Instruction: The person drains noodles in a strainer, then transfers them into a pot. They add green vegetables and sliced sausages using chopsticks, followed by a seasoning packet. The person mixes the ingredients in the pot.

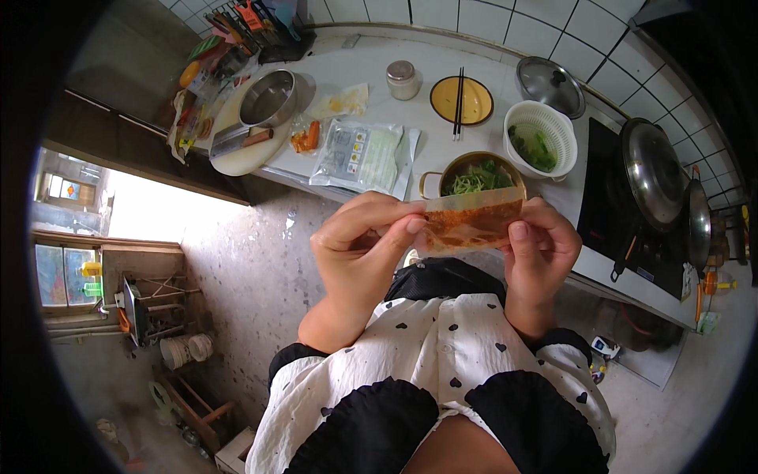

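A clear plastic seasoning sachet (472, 224) with reddish-brown contents is stretched level between my two hands, above the near edge of the counter. My left hand (359, 237) pinches its left end between thumb and fingers. At the opposite end, the thumb and fingers of my right hand (541, 253) grip it. Just behind the sachet stands a gold two-handled pot (452, 167) with leafy greens (480, 178) in it; the sachet hides its near side. Neither hand touches the pot.
On the white counter lie a noodle packet (359, 154), a yellow bowl (474, 99) with chopsticks across it, a lidded jar (403, 80) and a white colander (564, 130) of greens. Left, a knife (237, 142) rests on a cutting board (241, 164) beside a steel bowl (268, 96). A lidded pan (651, 170) sits right.
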Tool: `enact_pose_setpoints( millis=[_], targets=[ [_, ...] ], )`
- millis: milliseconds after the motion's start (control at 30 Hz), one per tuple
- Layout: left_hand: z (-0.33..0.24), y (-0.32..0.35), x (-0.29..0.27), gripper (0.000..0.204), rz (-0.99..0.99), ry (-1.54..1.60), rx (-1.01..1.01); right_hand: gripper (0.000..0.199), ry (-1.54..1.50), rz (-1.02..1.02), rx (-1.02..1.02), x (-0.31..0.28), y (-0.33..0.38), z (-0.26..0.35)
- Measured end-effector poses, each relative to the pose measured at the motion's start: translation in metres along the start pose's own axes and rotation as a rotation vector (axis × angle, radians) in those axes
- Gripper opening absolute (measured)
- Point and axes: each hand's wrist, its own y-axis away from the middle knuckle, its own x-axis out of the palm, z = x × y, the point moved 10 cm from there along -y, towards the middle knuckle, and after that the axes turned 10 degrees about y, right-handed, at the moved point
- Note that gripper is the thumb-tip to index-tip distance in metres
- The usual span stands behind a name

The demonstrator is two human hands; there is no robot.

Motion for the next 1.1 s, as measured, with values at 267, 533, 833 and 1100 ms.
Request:
enact_pose_setpoints(
  millis=[267,533,833,1100],
  targets=[
    [0.016,0.003,0.0,0.007,-0.038,0.327,-0.195,0.008,0.039,-0.044,0.048,-0.001,0.001,0.006],
    [0.027,0.004,0.0,0.008,-0.104,0.461,-0.3,0.008,-0.049,-0.068,0.105,0.001,0.003,0.002],
    [0.032,0.005,-0.001,0.009,-0.104,0.473,-0.33,0.011,-0.064,-0.06,0.112,0.0,0.004,0.003],
    [0.033,0.002,-0.007,0.009,-0.144,0.449,-0.285,0.02,-0.156,0.0,0.072,0.002,-0.002,0.0]
  ],
)
